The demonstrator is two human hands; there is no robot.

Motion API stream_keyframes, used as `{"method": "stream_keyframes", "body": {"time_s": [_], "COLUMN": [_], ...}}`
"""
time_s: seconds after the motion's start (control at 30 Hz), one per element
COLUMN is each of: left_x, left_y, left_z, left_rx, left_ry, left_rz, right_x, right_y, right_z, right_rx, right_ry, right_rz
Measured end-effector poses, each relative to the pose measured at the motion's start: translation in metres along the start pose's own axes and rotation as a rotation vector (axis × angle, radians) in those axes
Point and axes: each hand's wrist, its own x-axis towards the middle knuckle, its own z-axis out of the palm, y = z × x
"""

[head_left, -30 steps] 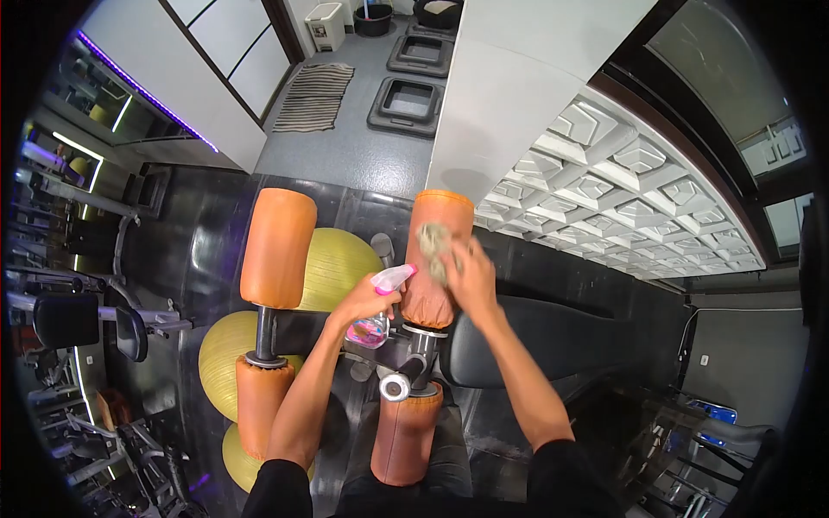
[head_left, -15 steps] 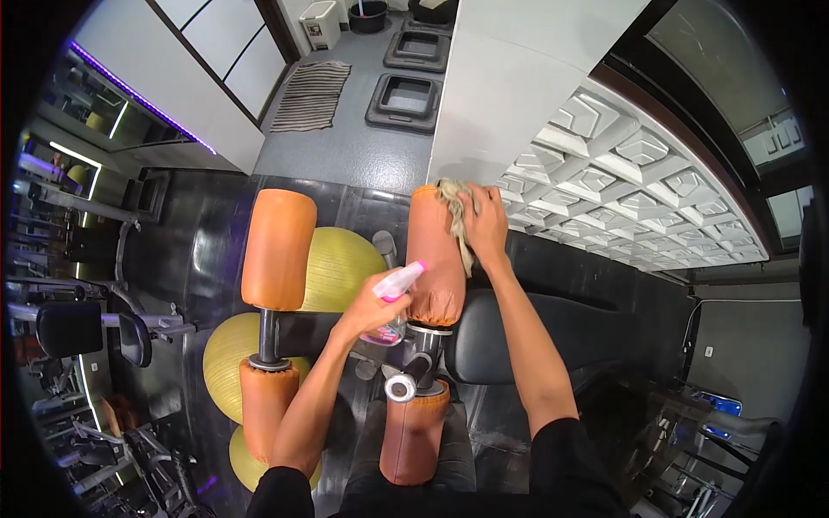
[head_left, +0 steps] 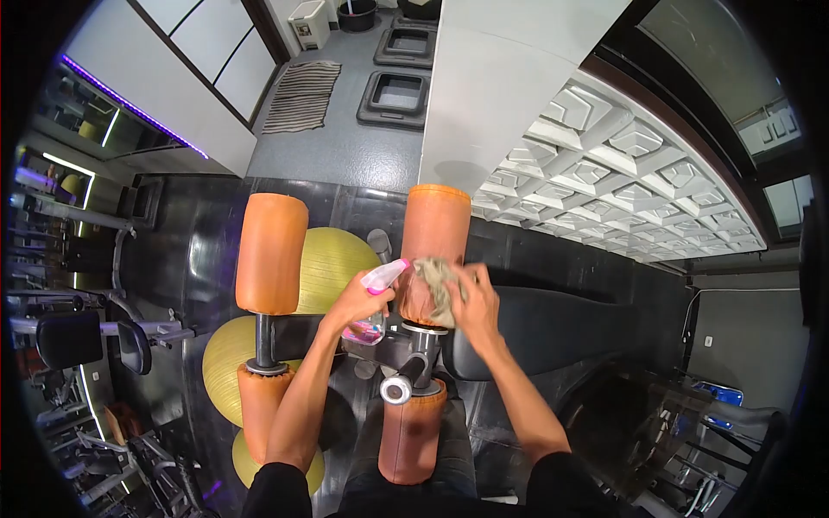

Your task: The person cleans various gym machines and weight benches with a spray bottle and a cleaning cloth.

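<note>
In the head view my left hand [head_left: 355,302] is wrapped round a spray bottle [head_left: 366,330] with a pink and white trigger top; clear bottle shows below the fingers. My right hand [head_left: 475,302] presses a crumpled greyish-beige cloth [head_left: 442,289] against the lower part of an orange padded roller [head_left: 437,220]. That roller sits on a metal post of an exercise bench. Below the joint, another orange roller [head_left: 413,436] is between my legs. To the left stand an upper orange roller [head_left: 273,252] and a lower one [head_left: 263,406], partly behind my left forearm.
A black padded bench [head_left: 544,332] extends to the right. Yellow-green exercise balls [head_left: 337,268] lie behind the left rollers. A white wall [head_left: 496,78] rises just beyond the roller. Gym machines [head_left: 95,337] line the left side; a striped mat [head_left: 302,97] lies on the far floor.
My right hand has moved the cloth from the roller's upper right edge down to its lower front. My left hand with the spray bottle has shifted slightly left.
</note>
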Motion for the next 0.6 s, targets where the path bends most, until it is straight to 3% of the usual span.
{"method": "stream_keyframes", "body": {"time_s": [0.07,0.23,0.33,0.47,0.6], "left_x": [-0.008,-0.013,-0.01,-0.007,0.002], "left_y": [0.011,0.022,0.024,0.022,0.015], "left_z": [0.003,0.015,0.019,0.011,0.001], "left_rx": [-0.023,0.02,0.101,0.118,0.249], "left_ry": [0.008,-0.008,-0.007,0.02,-0.007], "left_rz": [0.028,0.112,0.143,0.046,-0.041], "right_x": [0.043,0.123,0.106,0.029,-0.026], "right_y": [0.008,0.017,0.022,0.016,-0.007], "right_z": [0.007,0.01,0.015,0.014,-0.003], "right_rx": [-0.025,-0.072,-0.046,0.18,0.105], "right_ry": [0.089,0.18,0.225,0.067,-0.025], "right_rz": [-0.078,0.001,-0.014,-0.045,0.011]}}
